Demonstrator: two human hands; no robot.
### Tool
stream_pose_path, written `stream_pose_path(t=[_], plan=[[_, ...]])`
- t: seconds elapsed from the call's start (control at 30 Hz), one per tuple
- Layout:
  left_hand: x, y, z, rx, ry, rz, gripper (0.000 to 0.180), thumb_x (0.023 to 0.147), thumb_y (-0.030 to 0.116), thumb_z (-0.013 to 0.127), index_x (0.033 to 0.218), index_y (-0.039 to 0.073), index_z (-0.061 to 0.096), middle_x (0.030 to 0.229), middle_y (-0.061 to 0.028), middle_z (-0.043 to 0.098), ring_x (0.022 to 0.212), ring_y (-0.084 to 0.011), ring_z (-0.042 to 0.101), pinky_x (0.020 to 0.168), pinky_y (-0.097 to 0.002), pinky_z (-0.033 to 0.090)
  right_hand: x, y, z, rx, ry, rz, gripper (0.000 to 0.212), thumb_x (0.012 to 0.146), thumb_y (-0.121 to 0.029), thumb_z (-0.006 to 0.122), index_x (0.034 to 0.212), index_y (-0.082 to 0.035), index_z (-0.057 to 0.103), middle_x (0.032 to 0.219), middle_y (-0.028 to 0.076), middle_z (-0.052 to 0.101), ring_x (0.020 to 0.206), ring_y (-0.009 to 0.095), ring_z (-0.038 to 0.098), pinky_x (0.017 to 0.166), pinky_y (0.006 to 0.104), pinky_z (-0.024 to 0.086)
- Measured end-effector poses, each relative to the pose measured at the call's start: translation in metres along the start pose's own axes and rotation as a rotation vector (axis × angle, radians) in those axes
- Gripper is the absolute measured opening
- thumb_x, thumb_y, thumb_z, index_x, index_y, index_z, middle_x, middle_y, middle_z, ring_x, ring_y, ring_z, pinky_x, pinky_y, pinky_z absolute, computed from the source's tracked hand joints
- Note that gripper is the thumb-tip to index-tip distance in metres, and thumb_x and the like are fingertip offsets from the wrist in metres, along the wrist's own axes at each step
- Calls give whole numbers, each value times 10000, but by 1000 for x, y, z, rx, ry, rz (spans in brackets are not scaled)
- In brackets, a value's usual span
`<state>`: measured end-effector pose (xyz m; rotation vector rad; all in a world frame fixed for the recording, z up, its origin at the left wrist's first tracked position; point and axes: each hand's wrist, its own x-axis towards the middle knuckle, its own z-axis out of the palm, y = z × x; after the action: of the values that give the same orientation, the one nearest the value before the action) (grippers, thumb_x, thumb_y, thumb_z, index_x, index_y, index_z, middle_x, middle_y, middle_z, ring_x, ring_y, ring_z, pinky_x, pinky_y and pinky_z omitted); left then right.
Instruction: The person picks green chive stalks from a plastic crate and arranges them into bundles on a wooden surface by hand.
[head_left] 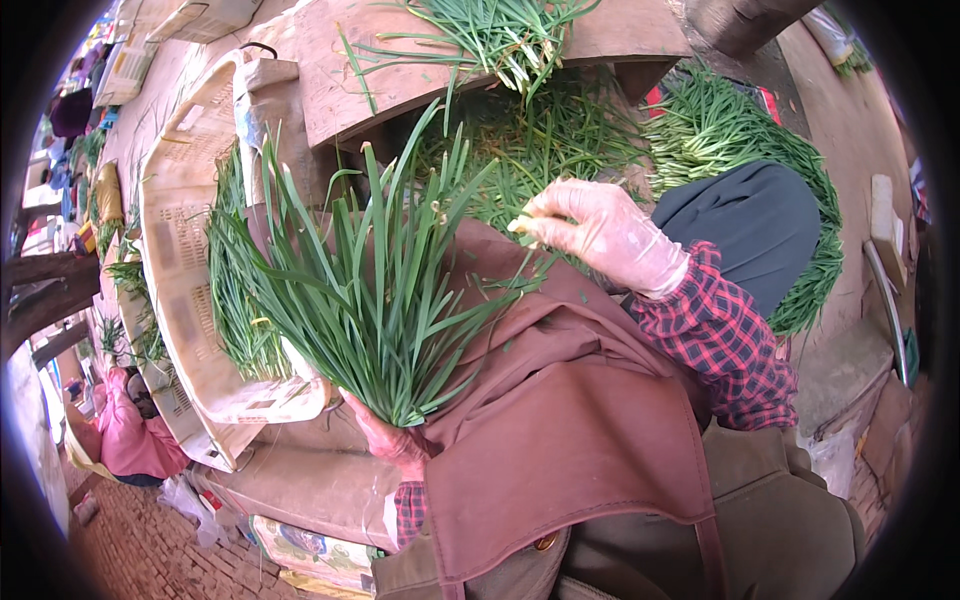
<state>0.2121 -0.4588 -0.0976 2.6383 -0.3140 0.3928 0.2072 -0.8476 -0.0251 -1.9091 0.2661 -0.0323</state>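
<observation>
A fanned bunch of garlic chives [370,290] stands up over my lap, its flat green leaves spread toward the far side. My left hand [390,440], in a thin glove, is wrapped round the lower end of the bunch. To the right of the leaf tips, my right hand [600,225] is raised in a clear, wrinkled glove. Its thumb and fingers are pinched together with a small pale yellowish bit at the tips, too small to name. Loose leaf scraps lie on the brown apron [570,430] below it.
A cream plastic crate [180,290] with more chives stands at the left. Chives also lie on the wooden board [620,30] ahead, with trimmings [560,140] heaped underneath. A large pile of chives [710,130] lies beyond my right knee. A pink cloth bundle [140,430] is at the far left.
</observation>
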Motion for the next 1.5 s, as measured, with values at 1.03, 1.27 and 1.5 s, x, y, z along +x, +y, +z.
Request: stream_pose_path(t=[1.03,1.27,1.5], plan=[[4,-3,-1,-50,8,-22,682,852,162,739,1441,-8,439,1276,-166,621,1041,-278,662,778,-365,553,-12,2,71,322,-208,-247,144,910,-148,646,925,-20,710,844,126,676,807,227,660,771,347,528],[8,-10,-2,-487,106,-113,634,857,132,725,1419,-8,467,1231,-153,648,987,-255,681,733,-350,557,1,11,20,537,160,156,171,953,-108,614,988,-9,750,863,46,717,791,101,646,771,252,501],[104,67,-102,-826,-150,-663,65,936,52,617,972,47,562,694,6,501,474,-27,317,412,-195,189,17,23,16,483,253,144,172,957,-88,621,1034,14,735,877,60,713,797,101,652,739,245,511]])
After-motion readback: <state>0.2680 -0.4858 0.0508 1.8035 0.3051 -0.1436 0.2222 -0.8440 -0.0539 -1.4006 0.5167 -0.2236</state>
